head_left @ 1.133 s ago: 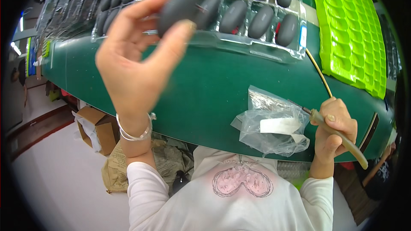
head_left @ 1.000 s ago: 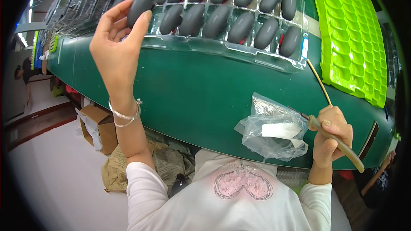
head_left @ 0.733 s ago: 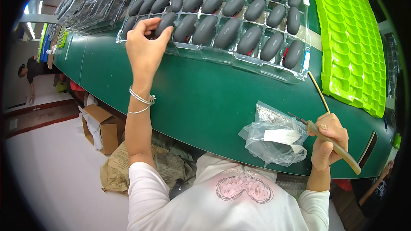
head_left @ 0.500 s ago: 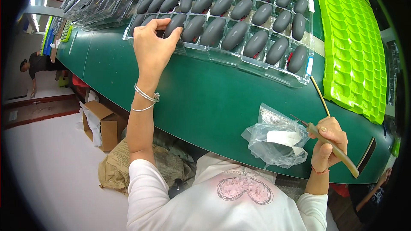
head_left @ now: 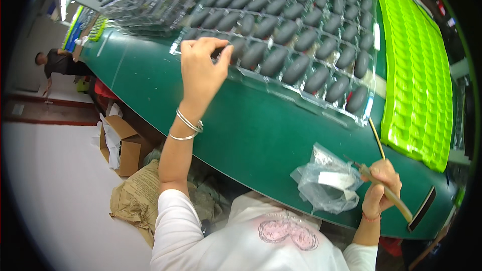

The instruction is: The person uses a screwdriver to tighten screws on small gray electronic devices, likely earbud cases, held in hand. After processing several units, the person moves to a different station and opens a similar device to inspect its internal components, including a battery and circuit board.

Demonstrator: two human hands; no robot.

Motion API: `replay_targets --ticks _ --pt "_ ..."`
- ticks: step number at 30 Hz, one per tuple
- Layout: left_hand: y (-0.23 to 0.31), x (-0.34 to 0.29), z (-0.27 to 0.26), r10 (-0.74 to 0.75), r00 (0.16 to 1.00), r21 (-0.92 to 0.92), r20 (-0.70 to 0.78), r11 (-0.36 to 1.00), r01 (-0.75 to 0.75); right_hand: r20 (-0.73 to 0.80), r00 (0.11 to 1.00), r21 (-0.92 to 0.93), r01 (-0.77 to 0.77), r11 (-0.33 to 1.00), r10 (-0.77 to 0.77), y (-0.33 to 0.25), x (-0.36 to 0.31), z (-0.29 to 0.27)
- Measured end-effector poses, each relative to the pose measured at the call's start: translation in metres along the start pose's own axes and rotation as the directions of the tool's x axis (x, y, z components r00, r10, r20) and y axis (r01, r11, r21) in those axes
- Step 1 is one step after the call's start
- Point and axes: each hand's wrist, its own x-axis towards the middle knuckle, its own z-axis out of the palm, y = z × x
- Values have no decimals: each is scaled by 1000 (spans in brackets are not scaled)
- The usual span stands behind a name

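Note:
My left hand (head_left: 203, 73) reaches to the near left part of a clear plastic tray (head_left: 296, 98) holding rows of dark grey oval cases. Its thumb and fingers close around one dark grey oval case (head_left: 236, 48), partly covered by the hand. At the right, my right hand (head_left: 384, 186) grips a tan-handled tool (head_left: 394, 200) with a thin, dark, pointed tip. That tip points left, over a crumpled clear plastic bag (head_left: 309, 188) with a white label. Motion blur softens the picture.
A bright green moulded tray (head_left: 414, 80) lies right of the clear one. Stacked clear trays (head_left: 150, 7) stand at the far left. A thin yellow rod or cord (head_left: 376, 138) lies behind my right hand. An open cardboard box (head_left: 128, 153) sits below the green table (head_left: 241, 130).
The whole view has shifted, so tray and left hand appear lower and farther right. My left hand stays around the same case, while my right hand keeps holding the tool.

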Motion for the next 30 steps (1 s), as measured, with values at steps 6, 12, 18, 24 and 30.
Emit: replay_targets --ticks 6,12,18,24,30 --pt "-23 11 -13 -90 990 75 107 994 83 -24 999 17 -39 999 40 0 -5 0" --pt "-34 14 -13 -228 955 31 191 974 226 -2 999 14 -49 999 49 0 -7 3" --pt "41 20 -20 -187 897 -736 400 517 436 -52 995 37 -80 996 82 -3 -1 1" --pt "125 -3 -21 186 661 -687 727 199 699 -24 995 212 -87 973 95 -2 5 0" --pt "154 -20 -17 288 552 -588 782 50 807 -38 988 250 -138 958 152 -8 0 -4"
